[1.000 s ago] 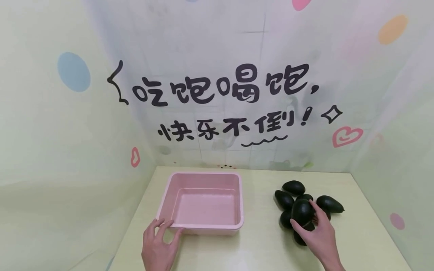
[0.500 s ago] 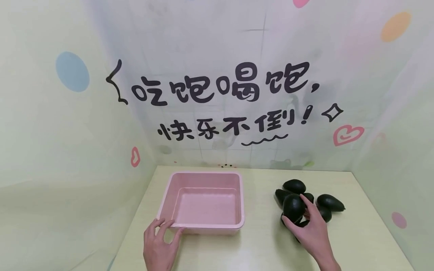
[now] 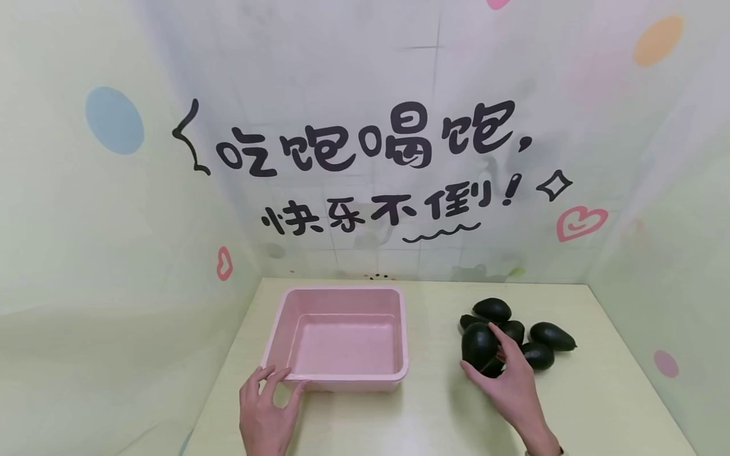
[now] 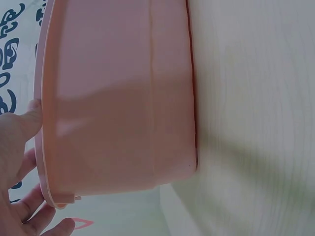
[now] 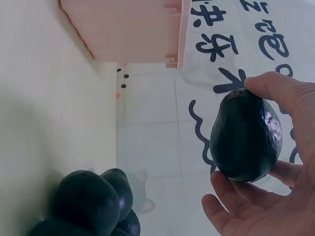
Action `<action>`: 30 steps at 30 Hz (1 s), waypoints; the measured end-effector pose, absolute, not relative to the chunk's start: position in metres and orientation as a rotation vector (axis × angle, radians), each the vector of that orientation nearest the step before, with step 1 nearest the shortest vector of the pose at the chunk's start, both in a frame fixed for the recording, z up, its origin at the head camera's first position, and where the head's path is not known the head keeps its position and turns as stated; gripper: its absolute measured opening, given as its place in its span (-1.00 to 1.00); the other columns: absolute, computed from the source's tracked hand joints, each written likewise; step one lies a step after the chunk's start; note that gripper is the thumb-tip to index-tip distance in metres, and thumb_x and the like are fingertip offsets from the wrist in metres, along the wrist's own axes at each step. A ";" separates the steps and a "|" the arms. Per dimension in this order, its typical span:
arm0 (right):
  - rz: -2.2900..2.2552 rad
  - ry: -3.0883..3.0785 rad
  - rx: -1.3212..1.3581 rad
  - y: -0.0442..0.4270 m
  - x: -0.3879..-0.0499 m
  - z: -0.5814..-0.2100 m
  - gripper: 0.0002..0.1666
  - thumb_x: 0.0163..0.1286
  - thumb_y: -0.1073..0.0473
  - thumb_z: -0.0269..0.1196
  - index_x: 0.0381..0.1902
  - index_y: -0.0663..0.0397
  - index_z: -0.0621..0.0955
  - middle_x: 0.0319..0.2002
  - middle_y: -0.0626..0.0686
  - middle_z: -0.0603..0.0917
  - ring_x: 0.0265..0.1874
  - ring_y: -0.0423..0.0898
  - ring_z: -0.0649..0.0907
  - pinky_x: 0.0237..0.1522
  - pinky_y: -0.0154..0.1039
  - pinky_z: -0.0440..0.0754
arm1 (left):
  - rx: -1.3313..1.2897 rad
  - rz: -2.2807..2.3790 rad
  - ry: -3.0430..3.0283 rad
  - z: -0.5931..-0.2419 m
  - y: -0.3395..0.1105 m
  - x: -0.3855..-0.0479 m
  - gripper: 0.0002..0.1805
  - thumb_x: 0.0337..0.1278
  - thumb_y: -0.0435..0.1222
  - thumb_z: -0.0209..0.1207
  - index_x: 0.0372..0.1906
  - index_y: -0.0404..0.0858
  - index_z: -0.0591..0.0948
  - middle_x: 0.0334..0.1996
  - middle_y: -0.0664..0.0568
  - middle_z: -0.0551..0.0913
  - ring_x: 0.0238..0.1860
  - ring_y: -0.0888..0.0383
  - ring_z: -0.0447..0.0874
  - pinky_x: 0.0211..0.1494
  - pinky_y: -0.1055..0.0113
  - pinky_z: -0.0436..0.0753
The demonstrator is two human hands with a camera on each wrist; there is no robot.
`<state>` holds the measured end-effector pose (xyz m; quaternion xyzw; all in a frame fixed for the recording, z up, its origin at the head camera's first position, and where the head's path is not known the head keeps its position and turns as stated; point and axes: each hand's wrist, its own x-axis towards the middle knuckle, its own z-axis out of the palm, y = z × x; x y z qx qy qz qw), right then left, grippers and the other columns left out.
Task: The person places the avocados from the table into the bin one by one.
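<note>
A dark green, nearly black avocado [image 3: 478,346] is held by my right hand [image 3: 510,387], the thumb at one end and the fingers at the other. In the right wrist view this avocado [image 5: 247,135] is lifted above the table. Behind and below it lie several more dark avocados [image 3: 552,336] in a loose group, some partly hidden by the held one. My left hand [image 3: 265,413] grips the near-left corner rim of a rectangular pink plastic basin [image 3: 348,379]. Seen from the left wrist, the thumb touches the basin's rim and the fingers curve round the corner [image 4: 45,194]. Nothing lies inside the basin.
The pale wood-grain table [image 3: 428,405] meets a printed wall cloth [image 3: 371,253] with black lettering at the back. Similar cloth hangs at both sides. Bare tabletop lies between the basin and the avocado group.
My right hand has moved left with the avocado, off the middle of the group, uncovering avocados to its right. The left hand stays at the basin's corner. The head view has shifted slightly.
</note>
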<state>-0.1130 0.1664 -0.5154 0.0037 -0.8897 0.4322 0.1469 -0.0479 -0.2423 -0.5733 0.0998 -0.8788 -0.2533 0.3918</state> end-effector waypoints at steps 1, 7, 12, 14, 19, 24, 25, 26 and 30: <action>1.244 -2.564 0.017 0.164 -0.113 -0.515 0.07 0.13 0.04 0.67 0.55 0.04 0.44 0.41 0.18 0.58 0.13 0.13 0.70 0.08 -0.57 0.52 | 0.257 -0.641 -2.233 -0.573 -0.243 -0.048 -0.54 -0.27 -0.24 0.67 -0.13 -0.23 0.80 0.05 -0.23 0.67 0.24 -0.33 0.53 0.04 -0.23 0.64; 1.199 -2.556 0.096 0.156 -0.115 -0.514 0.06 0.10 0.06 0.68 0.52 0.05 0.46 0.43 0.14 0.59 0.10 0.09 0.71 0.09 -0.13 0.69 | 0.269 -0.652 -2.230 -0.575 -0.242 -0.048 -0.62 -0.17 -0.32 0.64 -0.14 -0.24 0.80 0.07 -0.23 0.67 0.27 -0.33 0.54 0.37 0.28 0.48; 1.168 -2.544 0.160 0.151 -0.118 -0.515 0.07 0.05 0.09 0.70 0.50 0.04 0.48 0.40 0.12 0.61 0.02 0.01 0.71 0.03 -0.02 0.72 | 0.272 -0.671 -2.231 -0.574 -0.241 -0.047 -0.61 -0.15 -0.31 0.63 -0.13 -0.25 0.80 0.09 -0.25 0.66 0.29 -0.33 0.52 0.33 0.00 0.57; 1.167 -2.539 0.177 0.149 -0.119 -0.515 0.07 0.03 0.10 0.71 0.49 0.04 0.48 0.39 0.11 0.62 0.00 -0.01 0.71 0.02 0.02 0.74 | 0.271 -0.681 -2.235 -0.573 -0.241 -0.047 -0.61 -0.14 -0.30 0.62 -0.11 -0.26 0.79 0.10 -0.27 0.65 0.29 -0.35 0.51 0.22 -0.22 0.58; 1.149 -2.521 0.223 0.144 -0.121 -0.510 0.08 0.00 0.13 0.71 0.49 0.04 0.49 0.38 0.11 0.62 0.03 0.00 0.72 0.04 0.05 0.75 | 0.279 -0.692 -2.241 -0.572 -0.240 -0.048 -0.60 -0.12 -0.29 0.61 -0.10 -0.27 0.79 0.11 -0.28 0.65 0.29 -0.37 0.50 0.22 -0.32 0.56; 1.135 -2.516 0.283 0.138 -0.123 -0.505 0.06 0.01 0.12 0.71 0.48 0.05 0.50 0.37 0.09 0.63 0.02 -0.08 0.68 0.01 -0.11 0.71 | 0.280 -0.692 -2.238 -0.570 -0.239 -0.047 -0.60 -0.13 -0.29 0.62 -0.11 -0.28 0.79 0.11 -0.28 0.65 0.29 -0.35 0.50 0.22 -0.21 0.57; 1.133 -2.520 0.292 0.137 -0.123 -0.505 0.06 0.02 0.11 0.71 0.48 0.05 0.50 0.37 0.08 0.64 0.01 -0.09 0.68 0.01 -0.11 0.71 | 0.284 -0.690 -2.240 -0.570 -0.238 -0.047 -0.60 -0.14 -0.29 0.63 -0.11 -0.28 0.79 0.11 -0.27 0.65 0.29 -0.34 0.50 0.22 -0.17 0.57; 1.137 -2.525 0.299 0.136 -0.123 -0.505 0.06 0.02 0.10 0.71 0.48 0.05 0.50 0.38 0.08 0.63 0.01 -0.10 0.67 0.02 -0.10 0.71 | 0.287 -0.689 -2.240 -0.570 -0.238 -0.047 -0.60 -0.14 -0.29 0.63 -0.11 -0.28 0.79 0.11 -0.26 0.65 0.30 -0.33 0.50 0.22 -0.14 0.57; 1.162 -2.556 0.307 0.130 -0.121 -0.506 0.06 0.04 0.07 0.70 0.48 0.03 0.49 0.39 0.06 0.62 0.06 -0.06 0.70 0.07 0.04 0.74 | 0.306 -0.691 -2.247 -0.571 -0.238 -0.047 -0.60 -0.14 -0.28 0.64 -0.11 -0.25 0.80 0.12 -0.22 0.66 0.31 -0.28 0.51 0.32 0.05 0.55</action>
